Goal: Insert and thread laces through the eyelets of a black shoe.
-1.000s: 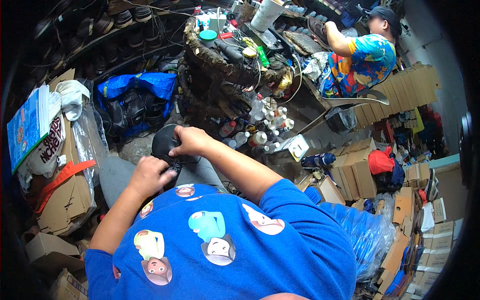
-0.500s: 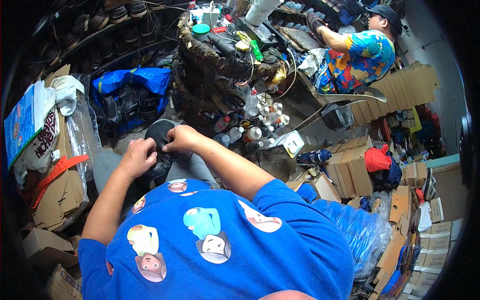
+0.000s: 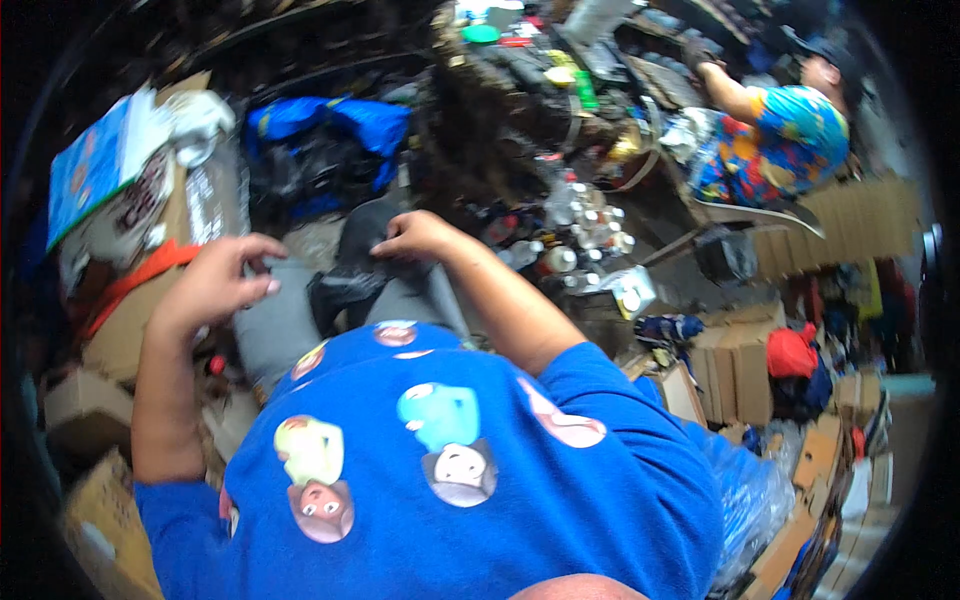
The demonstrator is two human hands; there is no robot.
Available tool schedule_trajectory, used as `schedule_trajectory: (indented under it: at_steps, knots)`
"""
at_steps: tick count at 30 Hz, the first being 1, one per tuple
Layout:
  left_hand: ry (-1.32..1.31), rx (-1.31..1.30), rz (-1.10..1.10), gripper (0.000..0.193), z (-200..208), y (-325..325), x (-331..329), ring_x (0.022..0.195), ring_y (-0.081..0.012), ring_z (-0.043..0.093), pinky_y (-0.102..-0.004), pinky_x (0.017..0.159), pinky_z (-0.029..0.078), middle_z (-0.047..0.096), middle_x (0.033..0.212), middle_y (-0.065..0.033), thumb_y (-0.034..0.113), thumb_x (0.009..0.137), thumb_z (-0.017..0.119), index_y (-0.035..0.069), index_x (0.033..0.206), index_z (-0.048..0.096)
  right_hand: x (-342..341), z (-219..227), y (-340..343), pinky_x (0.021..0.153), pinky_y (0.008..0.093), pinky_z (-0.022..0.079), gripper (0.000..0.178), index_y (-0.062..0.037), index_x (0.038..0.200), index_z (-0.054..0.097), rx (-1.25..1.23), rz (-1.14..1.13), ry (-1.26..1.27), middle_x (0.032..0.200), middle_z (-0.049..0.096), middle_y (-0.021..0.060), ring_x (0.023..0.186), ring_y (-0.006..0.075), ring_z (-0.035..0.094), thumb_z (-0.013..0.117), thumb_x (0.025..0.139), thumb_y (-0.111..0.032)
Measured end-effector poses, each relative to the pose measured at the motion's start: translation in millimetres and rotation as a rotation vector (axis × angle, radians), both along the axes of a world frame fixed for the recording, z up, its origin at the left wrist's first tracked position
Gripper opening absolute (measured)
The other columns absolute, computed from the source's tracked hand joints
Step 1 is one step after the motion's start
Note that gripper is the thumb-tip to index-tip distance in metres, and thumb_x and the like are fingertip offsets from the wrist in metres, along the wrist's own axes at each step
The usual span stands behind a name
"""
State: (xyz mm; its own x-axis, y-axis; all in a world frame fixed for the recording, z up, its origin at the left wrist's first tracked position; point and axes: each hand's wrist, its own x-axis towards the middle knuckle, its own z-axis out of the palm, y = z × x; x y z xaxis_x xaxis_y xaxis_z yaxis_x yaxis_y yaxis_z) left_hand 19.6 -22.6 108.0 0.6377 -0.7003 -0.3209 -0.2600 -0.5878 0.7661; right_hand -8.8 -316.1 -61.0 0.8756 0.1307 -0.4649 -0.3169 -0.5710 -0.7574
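A black shoe (image 3: 345,295) rests between my knees, with a dark, flat, rounded piece like a sole (image 3: 369,232) at its far end. My right hand (image 3: 418,238) is at the right edge of that piece, thumb and fingers pinched together; whatever is between them is too small and blurred to make out. Off to the left, above my grey-trousered left knee (image 3: 280,310), my left hand (image 3: 222,282) is lifted away from the shoe. Its fingers are apart and curved, and nothing shows in them.
Beyond my knees lies a blue bag (image 3: 335,125) of black shoes. Several white-capped bottles (image 3: 590,235) crowd the floor ahead right, below a cluttered round bench (image 3: 520,95). A co-worker (image 3: 790,140) in a colourful shirt sits far right. Cardboard boxes (image 3: 735,365) stand at right.
My left hand has left the shoe and swung out to the left, its fingers opening. The right hand stays pinched near the sole edge. The whole view has shifted and blurred.
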Motion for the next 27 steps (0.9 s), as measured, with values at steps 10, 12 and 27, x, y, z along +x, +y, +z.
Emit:
schedule_trajectory:
  at_steps: [10, 12, 27]
  knots:
    - [-0.125, -0.159, 0.377, 0.02, -43.1, 61.6, 2.8, 0.06, -0.0073, 0.046, -0.026, 0.056, 0.039, 0.054, 0.062, 0.0006, 0.017, 0.079, 0.065, -0.002, 0.076, 0.062, -15.5, 9.1, 0.4, 0.05, 0.0256, 0.037, 0.034, -0.0058, 0.07, 0.056, 0.089, -0.077, 0.055, 0.062, 0.054, 0.0, 0.054, 0.0096, 0.047, 0.076, 0.072, -0.034]
    - [-0.196, -0.169, 0.428, 0.021, -46.0, 66.9, 0.8, 0.06, -0.0074, 0.046, -0.0258, 0.056, 0.039, 0.054, 0.061, 0.001, 0.018, 0.08, 0.066, -0.002, 0.077, 0.062, -16.2, 4.4, -0.3, 0.05, 0.0253, 0.036, 0.035, -0.0063, 0.069, 0.055, 0.097, -0.084, 0.027, 0.062, 0.053, -0.001, 0.055, 0.0089, 0.046, 0.076, 0.072, -0.034]
    - [-0.378, -0.48, 0.65, 0.018, 8.3, 120.0, 2.9, 0.08, -0.0121, 0.057, -0.0252, 0.078, 0.043, 0.06, 0.081, -0.0024, 0.022, 0.089, 0.058, 0.006, 0.081, 0.06, -14.1, 5.7, -1.4, 0.049, 0.0255, 0.035, 0.031, -0.0066, 0.068, 0.056, 0.152, -0.067, 0.02, 0.059, 0.052, -0.0009, 0.052, 0.0099, 0.047, 0.075, 0.074, -0.031]
